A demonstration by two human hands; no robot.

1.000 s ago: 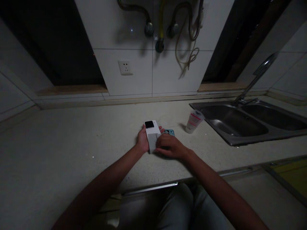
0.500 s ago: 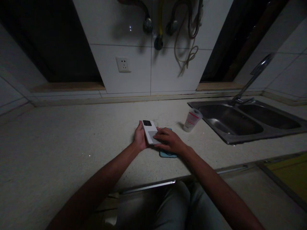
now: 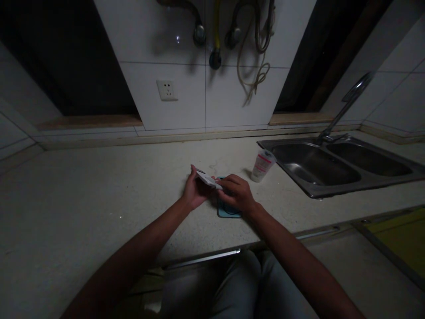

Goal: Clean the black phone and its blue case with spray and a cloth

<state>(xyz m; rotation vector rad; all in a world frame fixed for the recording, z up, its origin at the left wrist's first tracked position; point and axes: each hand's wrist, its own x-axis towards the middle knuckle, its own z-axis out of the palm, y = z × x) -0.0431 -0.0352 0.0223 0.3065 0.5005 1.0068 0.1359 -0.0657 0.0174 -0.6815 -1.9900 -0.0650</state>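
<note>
White phone point(image 3: 206, 179) tilted between left hand point(image 3: 194, 191) and right hand point(image 3: 239, 193), both sets of fingers holding its edges, apparently to steady it near the teal case point(image 3: 227, 213)

Phone point(image 3: 207, 179) over counter point(image 3: 99, 186), cup point(image 3: 263, 167) right, sink point(image 3: 307, 189) farther right, socket point(image 3: 167, 90) on wall point(image 3: 181, 113) behind.

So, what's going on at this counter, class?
A person has a white smartphone tilted above the countertop, held in the left grip, with the right grip touching its other end. Under the right grip lies a flat teal item, perhaps a phone case, partly hidden. A red-banded plastic cup stands beside the steel sink.
</note>
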